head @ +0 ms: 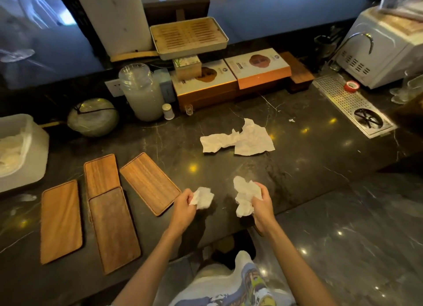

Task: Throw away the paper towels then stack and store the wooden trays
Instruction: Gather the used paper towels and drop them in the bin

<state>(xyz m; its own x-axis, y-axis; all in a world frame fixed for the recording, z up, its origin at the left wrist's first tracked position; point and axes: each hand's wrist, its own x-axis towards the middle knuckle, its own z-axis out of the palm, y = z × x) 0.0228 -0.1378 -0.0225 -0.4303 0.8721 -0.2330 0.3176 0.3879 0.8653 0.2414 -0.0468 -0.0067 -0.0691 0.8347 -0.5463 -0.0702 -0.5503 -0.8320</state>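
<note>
While both hands hover at the counter's (pixel 297 168) near edge, the left hand (pixel 183 210) clutches a small wad (pixel 204 198) and the right hand (pixel 263 210) clutches a bigger wad (pixel 245 194). To their left, four trays (pixel 150 183) lie flat on the counter, the middle two overlapping. Farther back, two crumpled towels (pixel 253 139) lie touching, well apart from the trays.

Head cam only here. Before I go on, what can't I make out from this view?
All in the head view:
Bin: none shows; the counter hides the space beneath it.
White container: cut off by the left frame edge, contents blurred.
Rear wooden tray: near end covered by the front tray.
Flat paper towels: overlapping, so sheet count unclear.
Box labels: too blurred to read.
</note>
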